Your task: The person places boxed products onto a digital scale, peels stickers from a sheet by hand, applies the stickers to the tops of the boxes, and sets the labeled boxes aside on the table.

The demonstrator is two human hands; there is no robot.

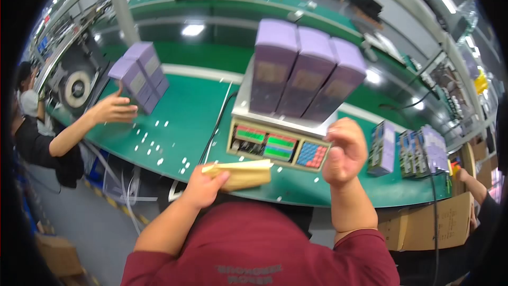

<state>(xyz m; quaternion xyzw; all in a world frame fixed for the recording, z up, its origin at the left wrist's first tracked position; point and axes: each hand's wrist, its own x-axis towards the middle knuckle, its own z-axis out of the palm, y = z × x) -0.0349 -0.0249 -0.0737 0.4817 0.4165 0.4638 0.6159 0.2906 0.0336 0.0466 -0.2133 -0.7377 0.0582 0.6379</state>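
My left hand (205,185) is closed on a flat yellow packet (246,175), held low over the table's front edge. Just right of the scale's keypad is my right hand (345,151), raised with its fingers curled and parted, and nothing shows in it. The scale (276,145) has lit green displays and blue and red keys. On its metal pan stand several tall purple boxes (300,74), side by side and upright. My right hand is nearest to the scale's right corner.
Small white pieces lie on the green table (196,106). At the left, a co-worker's hand (114,109) is beside purple boxes (140,77). More purple boxes (383,148) stand at the right, near another person's hand (461,175) and a cardboard box (434,222). A black cable crosses the table.
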